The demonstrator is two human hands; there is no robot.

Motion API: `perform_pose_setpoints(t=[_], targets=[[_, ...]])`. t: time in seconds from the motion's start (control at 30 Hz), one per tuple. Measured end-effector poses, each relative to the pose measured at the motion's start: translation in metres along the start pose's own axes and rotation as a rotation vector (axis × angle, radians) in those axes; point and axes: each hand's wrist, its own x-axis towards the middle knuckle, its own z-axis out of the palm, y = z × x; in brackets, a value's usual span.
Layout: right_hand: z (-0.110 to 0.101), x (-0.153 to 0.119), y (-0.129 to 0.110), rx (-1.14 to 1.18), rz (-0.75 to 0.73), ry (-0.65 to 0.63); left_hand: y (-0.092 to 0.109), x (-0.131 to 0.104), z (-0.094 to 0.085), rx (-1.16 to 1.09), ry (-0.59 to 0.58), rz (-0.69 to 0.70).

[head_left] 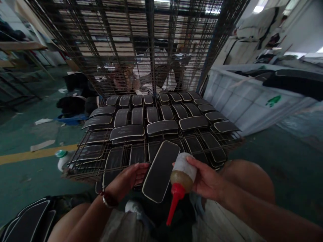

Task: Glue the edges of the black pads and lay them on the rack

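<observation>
Item one: my right hand [207, 178], closed around a squeeze bottle [183, 169] with a pale upper part, amber contents showing below, and a red nozzle [174, 201] pointing down and slightly leftward. Item two: my left hand [126, 179], fingers together and partly bent, beside the left long edge of a dark panel [160, 174]; whether they pinch it or only rest near it, I cannot tell. A band [109, 200] circles my left wrist.

Item three: the dark panel itself, located between my two hands, rounded at the corners, edged in a pale line, lying slantwise with its far end to the right. The bottle overlaps its right edge in my view, nozzle past that edge; contact between the two, I cannot tell.

Item four: a wire rack [75, 174], just beyond both hands, bearing many similar panels [127, 132] in rows, some lengthwise, some crosswise. Item five: upright wire mesh [152, 50], standing at the rack's far side.

Item six: a white bin [227, 94], beyond my right hand and to its right, dark pieces at its top. Item seven: a white container with a green cap [62, 161], on the floor left of my left hand. Item eight: a pile of pale-edged panels [27, 222], nearer me than my left hand and further left
</observation>
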Motion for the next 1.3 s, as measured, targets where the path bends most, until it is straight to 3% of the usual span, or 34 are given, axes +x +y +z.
perform_pose_setpoints(t=[0.1, 0.3, 0.4, 0.53, 0.63, 0.73, 1.0, 1.1, 1.3], targets=[[0.001, 0.002, 0.009, -0.063, 0.047, 0.001, 0.013, 0.002, 0.019, 0.168, -0.079, 0.005], [-0.006, 0.003, 0.017, -0.082, 0.007, -0.024, 0.005, 0.011, 0.045, 0.269, -0.135, 0.003], [-0.011, -0.006, -0.001, -0.098, -0.132, 0.007, 0.008, 0.006, 0.042, 0.28, -0.097, 0.05], [-0.008, -0.025, -0.047, -0.2, -0.419, 0.032, 0.02, -0.009, 0.037, 0.276, -0.042, 0.009], [0.002, -0.034, -0.078, -0.3, -0.659, 0.093, 0.024, -0.015, 0.036, 0.315, -0.075, 0.002], [0.013, -0.036, -0.093, -0.435, -0.82, 0.106, 0.024, -0.018, 0.036, 0.341, -0.101, -0.006], [0.027, -0.033, -0.099, -0.608, -0.899, 0.07, 0.028, -0.018, 0.034, 0.277, -0.124, -0.087], [0.027, -0.034, -0.1, -0.64, -0.901, 0.073, 0.024, -0.018, 0.032, 0.267, -0.091, -0.011], [0.022, -0.035, -0.098, -0.631, -0.915, 0.117, 0.024, -0.017, 0.032, 0.448, -0.131, 0.083]])
